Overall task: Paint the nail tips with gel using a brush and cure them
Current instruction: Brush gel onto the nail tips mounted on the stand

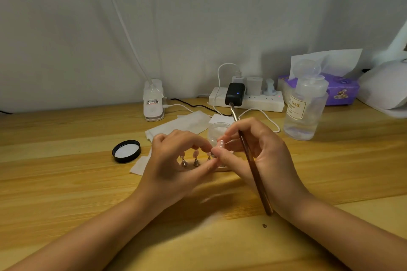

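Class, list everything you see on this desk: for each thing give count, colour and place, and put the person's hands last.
nail tips on stands: at least three, pink, desk centre
jar: one, clear, behind hands
lid: one, black, left of hands
brush: one, brown, in right hand
wipes: several, white, under jar
bottle: one, clear, right
tissue pack: one, purple, rear right
power strip: one, white, rear
left hand: around stands
right hand: pinches a dotted tip
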